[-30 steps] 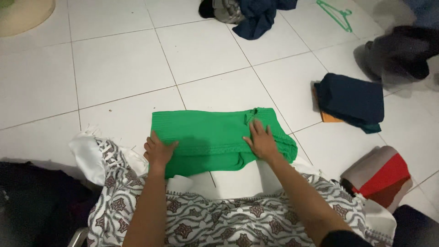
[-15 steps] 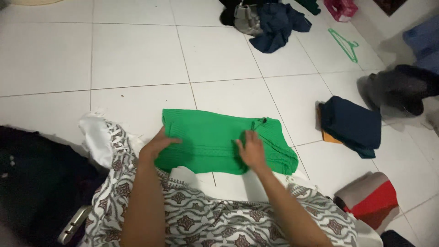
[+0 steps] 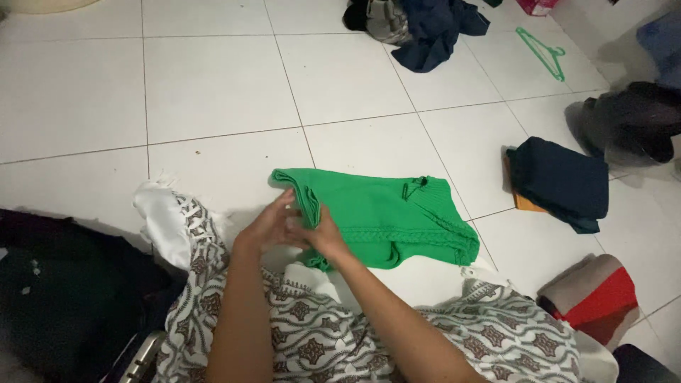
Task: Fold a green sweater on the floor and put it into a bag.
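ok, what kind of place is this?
Most likely a room in a home, with laundry being sorted on the floor. White floor tiles carry folded clothes, a loose heap of garments and a green hanger. Both hands, left hand and right hand, grip a green sweater.

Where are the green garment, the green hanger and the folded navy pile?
Green garment [image 3: 386,216], head view, flat middle of the cloth.
Green hanger [image 3: 543,53], head view, its sloping arm.
Navy pile [image 3: 560,181], head view, top fold.
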